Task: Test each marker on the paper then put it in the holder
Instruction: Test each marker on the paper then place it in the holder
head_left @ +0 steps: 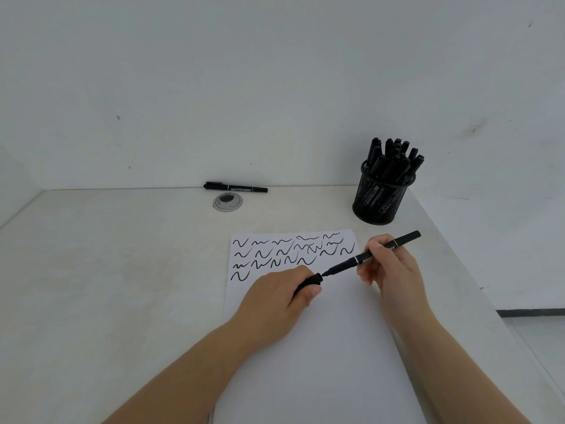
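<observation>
head view: r hand [386, 264] grips a black marker [379, 252] mid-barrel, fingers curled round it, tip bare and pointing down-left, held just above the paper [321, 347]. can't tell if the tip touches the sheet. l hand [281, 298] holds the cap [310, 281] pinched betw thumb and curled fingers, cap mouth facing the tip, v. close but apart from it. both hands over the paper, l wrist resting on it.

paper lies flat on a pale desk [107, 286], near its r edge; top part carries four rows of black squiggles [290, 252], lowest row just one mark at the left. rest of sheet blank.

holder [380, 197]: black mesh cup, upright, beyond the paper's top r corner, by the wall [275, 87]. packed w/ black markers standing on end, count unclear.

one more capped pen [235, 188] lies flat along the back edge of the desk against the wall, well apart from the paper. round grommet [227, 201] just in front of it.
</observation>
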